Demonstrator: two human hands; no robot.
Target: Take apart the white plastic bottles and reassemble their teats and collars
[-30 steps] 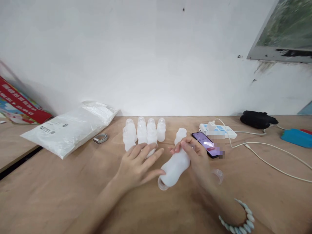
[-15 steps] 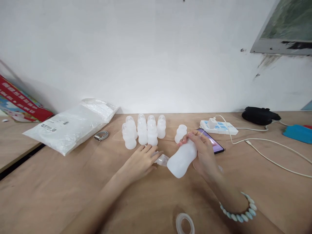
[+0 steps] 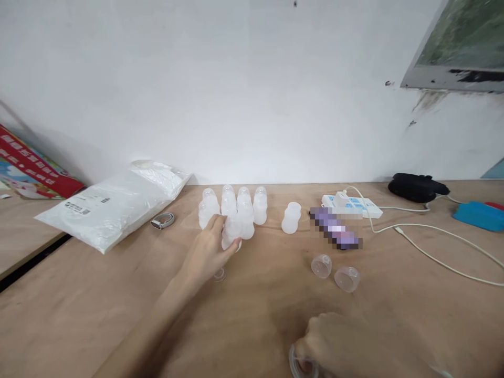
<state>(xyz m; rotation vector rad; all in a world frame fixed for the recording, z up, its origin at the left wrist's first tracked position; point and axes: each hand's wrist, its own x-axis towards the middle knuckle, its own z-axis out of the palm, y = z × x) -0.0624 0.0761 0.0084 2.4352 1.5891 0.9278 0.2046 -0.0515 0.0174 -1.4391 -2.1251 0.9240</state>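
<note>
My left hand [image 3: 207, 247] is wrapped round a frosted white feeding bottle [image 3: 233, 231], in front of a cluster of similar bottles [image 3: 246, 212] with clear domed tops. A small clear round piece [image 3: 219, 274] lies just below that hand. At the bottom, my right hand [image 3: 331, 338], smeared by motion, has its fingers closed at the clear plastic ring [image 3: 293, 362]. Two clear dome caps [image 3: 321, 266] lie on the table above this hand. A lone white bottle without a dome [image 3: 291, 218] stands right of the cluster.
A white plastic bag [image 3: 114, 205] and a watch-like band [image 3: 162, 221] lie to the left. A phone [image 3: 334, 228], power strip [image 3: 372, 209], white cable [image 3: 437, 254], black case [image 3: 417, 187] and blue object [image 3: 478, 215] are at the right. The wall [image 3: 252, 105] bounds the back.
The white bottle has passed from my right hand to my left, beside the cluster. My right hand has dropped down to the ring near the front, uncovering the two dome caps.
</note>
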